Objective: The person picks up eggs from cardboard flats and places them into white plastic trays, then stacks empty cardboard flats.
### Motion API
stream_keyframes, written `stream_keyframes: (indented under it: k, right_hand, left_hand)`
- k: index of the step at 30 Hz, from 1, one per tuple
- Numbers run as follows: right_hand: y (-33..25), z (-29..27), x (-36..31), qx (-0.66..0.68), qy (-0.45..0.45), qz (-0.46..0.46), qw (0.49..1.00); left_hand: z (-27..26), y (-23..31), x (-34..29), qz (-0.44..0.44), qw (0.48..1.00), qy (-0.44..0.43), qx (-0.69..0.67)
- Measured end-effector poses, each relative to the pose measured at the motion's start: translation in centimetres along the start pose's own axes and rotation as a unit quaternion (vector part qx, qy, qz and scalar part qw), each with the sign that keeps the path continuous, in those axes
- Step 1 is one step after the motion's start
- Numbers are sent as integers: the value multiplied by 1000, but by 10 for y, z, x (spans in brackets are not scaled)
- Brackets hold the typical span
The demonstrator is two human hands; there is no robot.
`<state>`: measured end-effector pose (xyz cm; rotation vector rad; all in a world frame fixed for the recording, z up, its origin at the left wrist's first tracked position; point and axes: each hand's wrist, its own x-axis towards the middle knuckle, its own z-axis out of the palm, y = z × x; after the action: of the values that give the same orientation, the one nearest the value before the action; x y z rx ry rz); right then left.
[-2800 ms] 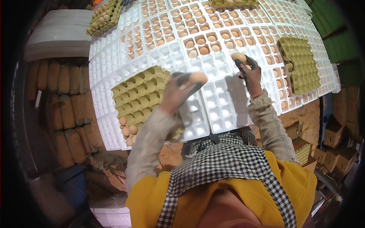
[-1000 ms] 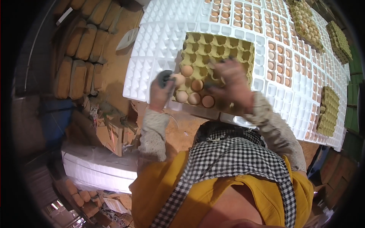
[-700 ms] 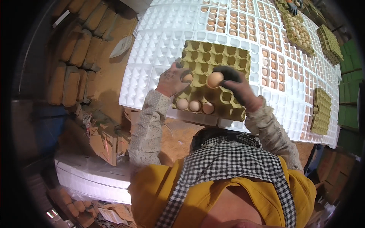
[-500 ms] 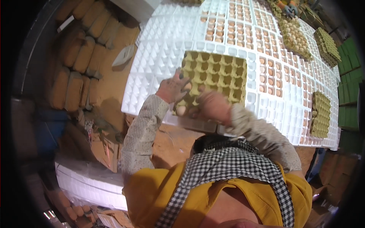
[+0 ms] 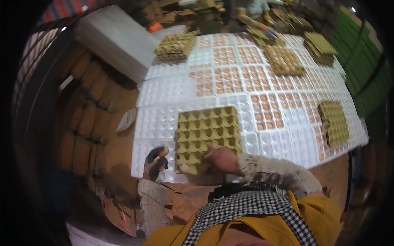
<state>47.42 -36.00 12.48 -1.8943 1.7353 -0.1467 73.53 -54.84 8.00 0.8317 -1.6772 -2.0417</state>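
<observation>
A yellowish-green pulp egg tray [image 5: 208,133] lies on white plastic trays at the near side of the table. One pale egg [image 5: 184,168] sits in its near left corner; the other visible cells hold nothing. My left hand [image 5: 154,164], in a partly dark glove, is beside the tray's left edge, fingers curled round what looks like a brown egg [image 5: 163,151]. Over the near right part of the tray, my right hand [image 5: 223,159] reaches down with bent fingers. Its fingertips are partly hidden, and whatever they hold does not show.
White plastic trays [image 5: 162,88], many filled with brown eggs [image 5: 266,112], cover the table. More pulp trays [image 5: 334,123] stand at the right, and an egg-filled stack [image 5: 175,46] at the far left. Across the table, another person's gloved hand [image 5: 270,33] is over trays.
The view has tilted up, showing more of the far table. My left hand has moved off the pulp tray to its left side; my right hand stays over the tray.
</observation>
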Motion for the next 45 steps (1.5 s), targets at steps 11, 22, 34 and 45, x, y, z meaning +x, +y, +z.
stream_keyframes:
  k: [11, 22, 34, 45]
  right_hand:
    - [76, 16, -62, 327, 217, -3, 920]
    - [447, 64, -235, 55, 489, 312, 813]
    - [457, 56, -263, 297, 635, 178, 691]
    - [424, 89, -265, 17, 489, 254, 834]
  left_hand:
    - [90, 18, 8, 42, 665, -46, 744]
    - [481, -68, 172, 156, 898, -108, 397]
    - [581, -152, 234, 44, 840, 14, 541]
    - [563, -179, 296, 310, 739, 0, 598]
